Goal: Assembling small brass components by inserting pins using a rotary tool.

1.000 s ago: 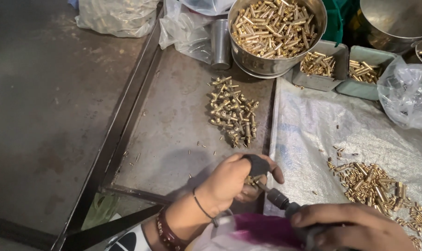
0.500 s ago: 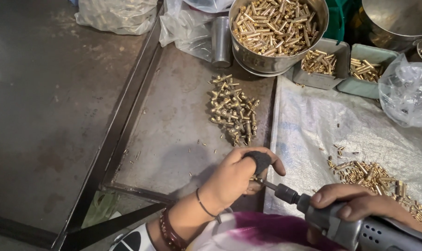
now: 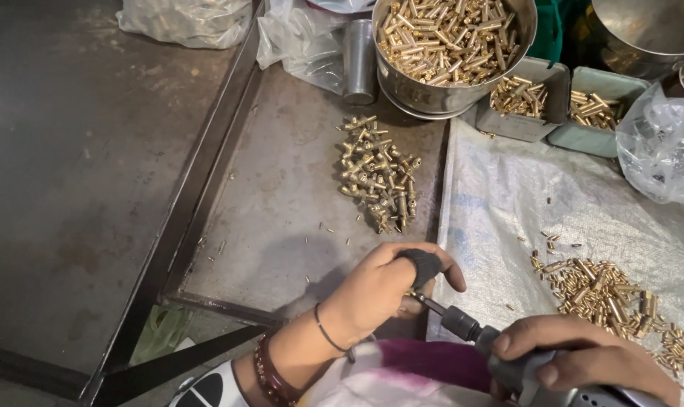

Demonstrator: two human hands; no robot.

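Observation:
My left hand (image 3: pixel 383 290), with a dark cover on one finger, pinches a small brass part against the tip of a grey power driver (image 3: pixel 508 360). My right hand (image 3: pixel 590 358) grips the driver's body at the bottom right. The part itself is mostly hidden by my fingers. A heap of small brass fittings (image 3: pixel 378 173) lies on the metal tray (image 3: pixel 274 226) just beyond my left hand. Another scatter of brass fittings (image 3: pixel 613 298) lies on the white woven sack (image 3: pixel 523 196) to the right.
A steel bowl (image 3: pixel 451 45) full of brass parts stands at the back, beside a small steel cup (image 3: pixel 359 60). Two grey-green bins (image 3: pixel 560 94) hold more parts. Clear plastic bags (image 3: pixel 662 147) sit at the right and back left. A dark metal table (image 3: pixel 78 173) fills the left.
My right hand and the driver have shifted a little to the right and come further into view. My left hand stays at the driver's tip.

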